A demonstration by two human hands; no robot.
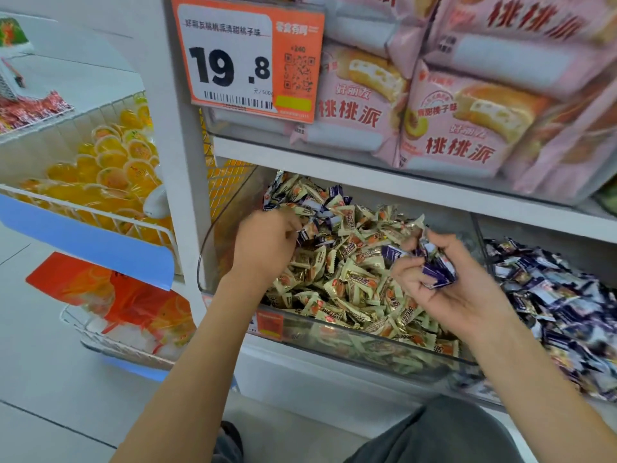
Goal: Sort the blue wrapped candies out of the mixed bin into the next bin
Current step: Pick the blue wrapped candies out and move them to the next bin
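Take the clear mixed bin (334, 342) as your reference. Your right hand (444, 285) hangs over its right end, palm turned up, fingers curled round a small bunch of blue wrapped candies (437, 269). Cupping them that way lets you gather several before making one trip across, and it puts the load close to the divider (480, 248) it has to cross.

Your left hand (263, 242) is down in the bin's back left part, knuckles up, fingertips pinching at a blue wrapper (305, 233) half buried among the cream wrapped candies (347, 285). How firm that pinch is cannot be told, because the fingertips are partly hidden in the heap.

More blue pieces (334, 193) lie scattered along the bin's far left rim, under the shelf edge, so sorting looks well short of done. The next bin (567, 295), directly right of the mixed bin, is already piled with blue wrappers, which marks it as the drop point.

Above the mixed bin, the upper shelf carries pink peach pie packs (450, 128) and an orange price tag (247, 58). To its left stands a wire basket of yellow jelly cups (110, 158).
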